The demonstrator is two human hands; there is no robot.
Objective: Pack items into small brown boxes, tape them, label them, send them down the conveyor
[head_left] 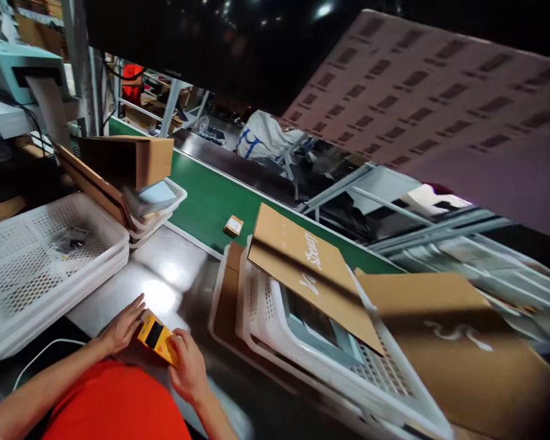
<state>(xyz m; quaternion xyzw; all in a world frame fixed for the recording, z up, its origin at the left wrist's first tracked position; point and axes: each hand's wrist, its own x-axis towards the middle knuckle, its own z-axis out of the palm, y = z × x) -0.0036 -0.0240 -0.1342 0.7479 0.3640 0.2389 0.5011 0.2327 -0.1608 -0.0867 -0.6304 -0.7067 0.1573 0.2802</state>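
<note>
My right hand [186, 365] grips the right end of a small yellow box-shaped thing [158, 337] with a black rectangle on its upper face. Its exact kind I cannot make out. At the box's other end is my left hand [123, 327], fingers stretched out and close together; whether it touches the box is unclear. Both hands are in front of my red top, over the near edge of a shiny metal table [158, 275].
White perforated baskets [59, 269] are stacked at left, near an open carton [153, 156]. More white baskets [256, 293] stand at right under a cardboard piece [316, 269]. A small brown box [233, 225] lies on the green conveyor belt [197, 198]. Dark panels hang overhead.
</note>
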